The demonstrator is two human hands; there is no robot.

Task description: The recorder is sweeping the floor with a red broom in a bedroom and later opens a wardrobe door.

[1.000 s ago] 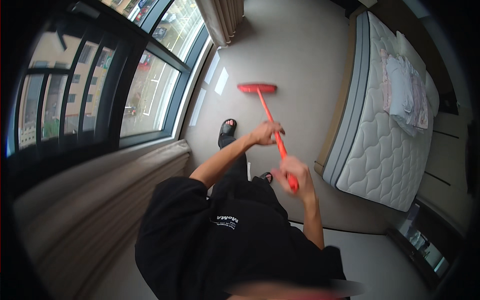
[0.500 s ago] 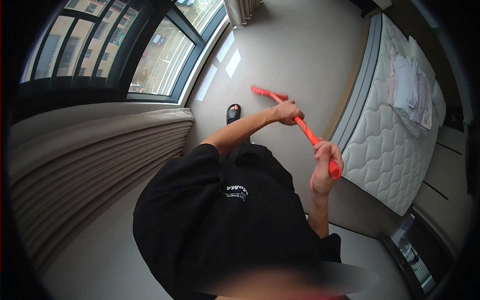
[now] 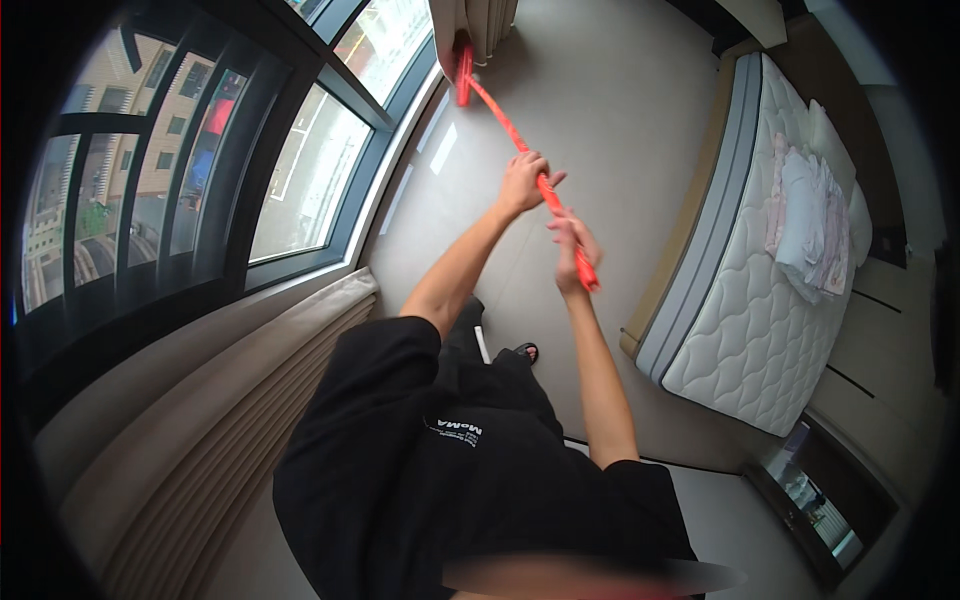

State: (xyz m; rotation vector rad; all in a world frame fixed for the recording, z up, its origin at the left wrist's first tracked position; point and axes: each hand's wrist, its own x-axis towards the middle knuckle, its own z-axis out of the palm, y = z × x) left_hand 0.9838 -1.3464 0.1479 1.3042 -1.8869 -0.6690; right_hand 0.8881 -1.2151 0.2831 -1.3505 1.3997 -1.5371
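Observation:
A red long-handled sweeper (image 3: 508, 128) with a narrow crosswise head reaches away from me across the floor. Its head is against the bottom of the far curtain (image 3: 485, 25), beside the window. My left hand (image 3: 523, 184) wraps around the middle of the handle. Closer to my body, my right hand (image 3: 575, 248) is around the handle near its end, its fingers loose and a little blurred. The underside of the head, where it meets the floor, cannot be made out.
Windows (image 3: 310, 175) with dark frames run along the left, above a bunched beige curtain (image 3: 230, 430). A bed with a white quilted mattress (image 3: 750, 330) stands on the right, folded bedding (image 3: 810, 220) on it. A dark cabinet (image 3: 820, 500) is at the lower right.
Both hands have carried the sweeper forward and to the left. Its head has gone from mid-floor to the far curtain, and my arms are stretched further out.

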